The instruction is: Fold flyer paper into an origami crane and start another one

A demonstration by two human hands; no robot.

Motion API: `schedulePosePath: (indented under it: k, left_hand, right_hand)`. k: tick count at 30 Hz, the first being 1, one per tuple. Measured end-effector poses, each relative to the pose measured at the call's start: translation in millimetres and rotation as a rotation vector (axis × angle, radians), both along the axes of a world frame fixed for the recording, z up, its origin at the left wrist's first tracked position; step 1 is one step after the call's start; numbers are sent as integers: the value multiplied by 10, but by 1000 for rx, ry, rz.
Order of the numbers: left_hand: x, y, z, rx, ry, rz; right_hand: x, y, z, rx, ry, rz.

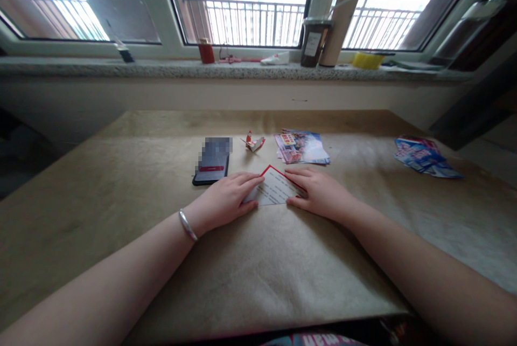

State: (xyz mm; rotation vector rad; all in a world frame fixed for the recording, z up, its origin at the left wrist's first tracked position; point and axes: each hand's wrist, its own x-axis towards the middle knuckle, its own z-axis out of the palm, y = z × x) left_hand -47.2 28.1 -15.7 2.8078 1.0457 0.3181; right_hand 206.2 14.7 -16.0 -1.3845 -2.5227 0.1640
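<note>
Hands point(232, 193) touch folded paper point(274, 188), well inside the edges of the table point(121, 216).

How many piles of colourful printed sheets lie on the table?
2: one pile beyond the right hand, another pile farther right on the table. No others show.

Paper point(274, 191) on table point(258, 265), phone point(212, 158) left

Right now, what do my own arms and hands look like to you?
Your left hand and right hand are gloveless, with no ring visible. The forearms show no sleeves. A smooth, narrow, silver-coloured bracelet goes round the left wrist; the right wrist looks unadorned.
</note>
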Motion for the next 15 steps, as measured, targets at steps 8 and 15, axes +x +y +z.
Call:
schedulePosePath:
  k: [8, 15]
  left_hand:
    - [5, 0, -39, -29, -71, 46]
    - [-7, 21, -71, -55, -92, 95]
  right_hand:
    - [-36, -44, -7, 80, 53, 1]
    - [-54, -56, 13, 114, 200, 15]
